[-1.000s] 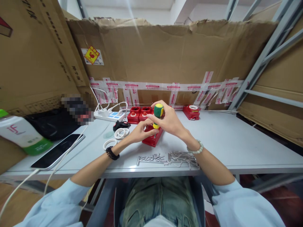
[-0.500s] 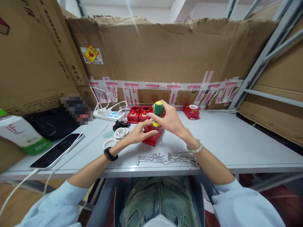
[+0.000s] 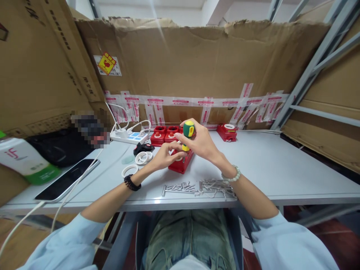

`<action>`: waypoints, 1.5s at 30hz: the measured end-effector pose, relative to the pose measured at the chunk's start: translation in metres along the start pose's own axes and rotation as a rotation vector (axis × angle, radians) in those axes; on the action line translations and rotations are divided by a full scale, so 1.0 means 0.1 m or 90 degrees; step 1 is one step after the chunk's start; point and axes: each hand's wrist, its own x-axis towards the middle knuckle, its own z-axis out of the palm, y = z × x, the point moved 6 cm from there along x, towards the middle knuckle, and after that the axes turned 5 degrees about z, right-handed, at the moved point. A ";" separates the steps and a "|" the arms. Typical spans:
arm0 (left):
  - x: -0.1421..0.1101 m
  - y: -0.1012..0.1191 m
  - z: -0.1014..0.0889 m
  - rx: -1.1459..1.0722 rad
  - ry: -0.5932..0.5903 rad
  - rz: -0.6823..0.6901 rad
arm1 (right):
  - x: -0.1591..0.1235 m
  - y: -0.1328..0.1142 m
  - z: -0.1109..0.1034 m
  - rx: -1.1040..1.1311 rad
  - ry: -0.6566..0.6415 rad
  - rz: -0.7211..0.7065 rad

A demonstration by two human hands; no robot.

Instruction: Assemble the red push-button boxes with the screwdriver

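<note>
My right hand [image 3: 203,144] grips a short screwdriver [image 3: 188,131] with a green and yellow handle, held upright over a red box [image 3: 180,165] on the grey table [image 3: 267,165]. My left hand [image 3: 164,156] rests on the left side of that red box, fingers pinched close to the screwdriver's tip. The tip itself is hidden behind my fingers. A pile of long metal screws [image 3: 199,186] lies near the table's front edge, just below my right wrist.
Two more red boxes [image 3: 164,135] stand behind, another red box [image 3: 228,132] to the right. White rings [image 3: 137,163], a power strip [image 3: 128,137], a phone [image 3: 67,180], a black bag [image 3: 60,146] and a white-green bottle [image 3: 25,159] sit left. Taped cardboard walls surround the table.
My hands and the screwdriver stay over the red box, with only small shifts of the fingers around the handle. The view has drifted slightly.
</note>
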 end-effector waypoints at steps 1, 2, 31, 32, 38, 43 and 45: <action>0.01 -0.02 0.00 -0.009 0.018 -0.005 | 0.00 0.00 0.00 -0.001 0.000 0.003; 0.01 -0.04 -0.01 -0.011 0.041 -0.011 | 0.00 0.00 0.00 -0.001 0.002 0.002; 0.00 0.04 -0.01 0.136 0.013 0.055 | -0.02 -0.05 -0.06 -0.048 0.025 -0.025; -0.02 0.06 -0.02 0.171 -0.012 0.074 | -0.02 -0.05 -0.06 -0.045 0.025 -0.029; -0.10 0.07 -0.03 0.303 -0.141 0.103 | -0.01 -0.02 -0.07 -0.026 0.037 -0.035; -0.06 0.12 -0.07 0.246 -0.097 0.122 | -0.02 -0.10 -0.19 0.046 0.092 -0.066; -0.04 0.16 -0.17 0.208 -0.056 0.114 | -0.02 -0.11 -0.28 0.081 0.144 -0.082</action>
